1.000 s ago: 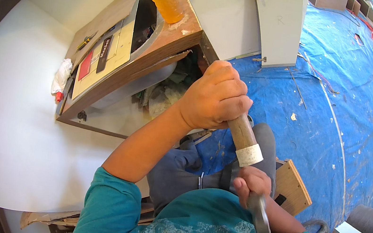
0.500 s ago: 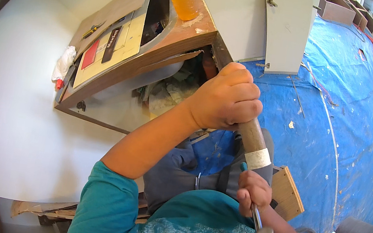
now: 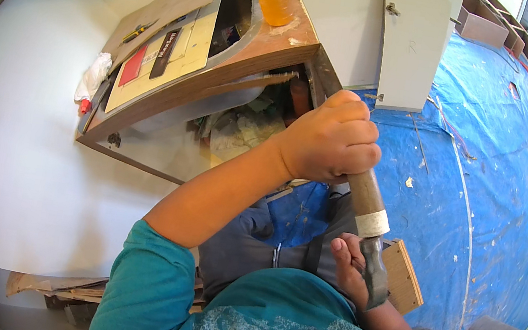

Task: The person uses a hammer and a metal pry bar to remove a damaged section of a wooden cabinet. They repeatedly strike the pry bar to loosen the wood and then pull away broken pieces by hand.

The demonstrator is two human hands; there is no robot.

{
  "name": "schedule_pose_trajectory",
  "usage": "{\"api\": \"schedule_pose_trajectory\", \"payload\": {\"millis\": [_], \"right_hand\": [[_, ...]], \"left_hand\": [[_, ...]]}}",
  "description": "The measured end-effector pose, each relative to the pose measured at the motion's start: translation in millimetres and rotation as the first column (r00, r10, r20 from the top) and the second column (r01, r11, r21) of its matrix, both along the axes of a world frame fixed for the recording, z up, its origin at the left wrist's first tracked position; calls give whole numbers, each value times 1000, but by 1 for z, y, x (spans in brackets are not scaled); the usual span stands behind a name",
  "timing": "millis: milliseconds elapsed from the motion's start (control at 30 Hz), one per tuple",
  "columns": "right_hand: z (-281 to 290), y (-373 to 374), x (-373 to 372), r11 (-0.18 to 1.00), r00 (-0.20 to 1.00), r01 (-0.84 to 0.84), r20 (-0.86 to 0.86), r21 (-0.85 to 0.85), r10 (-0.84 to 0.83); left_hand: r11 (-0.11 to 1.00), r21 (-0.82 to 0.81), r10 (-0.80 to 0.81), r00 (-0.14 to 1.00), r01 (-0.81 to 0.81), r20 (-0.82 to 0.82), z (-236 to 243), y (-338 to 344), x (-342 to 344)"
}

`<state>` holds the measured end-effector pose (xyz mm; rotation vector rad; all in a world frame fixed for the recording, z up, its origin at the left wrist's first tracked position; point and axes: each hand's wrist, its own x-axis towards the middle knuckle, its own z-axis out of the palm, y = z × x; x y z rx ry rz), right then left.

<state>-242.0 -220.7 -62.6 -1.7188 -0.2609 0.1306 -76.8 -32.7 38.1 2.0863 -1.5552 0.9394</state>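
Hammer [image 3: 375, 270] swinging up since the earlier frame: its head was hanging over the teal shirt [image 3: 285, 303] and is now meeting, in this view, the pale end band [image 3: 371, 224] of the wooden tool handle [image 3: 365, 193]. Whether they are truly touching, cannot tell. Right hand [image 3: 350, 265] is grasping the hammer, the shaft mostly hiding behind the head. Left hand [image 3: 335, 139] is clenching around the wooden tool handle, keeping it aslant just off the right corner of the counter [image 3: 305, 34]; the tool's far end is hiding behind the fist.

Farther out: clear bottle of orange liquid [image 3: 274, 4] is standing near the counter's right edge. Pale yellow board [image 3: 195, 37] is lying along the front edge, a red patch and a dark strip showing on it. Yellow-and-black hand tool [image 3: 136, 33] is resting toward the back edge. White wrapping [image 3: 94, 77] with a red tip is sitting by the left corner.

Beyond: white hinged panel [image 3: 411, 51] is standing upright; blue tarp [image 3: 437, 182] is covering the floor.
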Motion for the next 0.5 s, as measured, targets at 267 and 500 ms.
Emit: {"api": "schedule_pose_trajectory", "payload": {"millis": [267,500], "right_hand": [[-5,-3,6,970,922,-88,388,227,-7],[0,-8,4,990,953,-64,302,123,24]], "left_hand": [[1000,9,9,1000,-9,2,-1,-2,1],[1000,-1,-9,1000,9,-20,0,-1,3]]}}
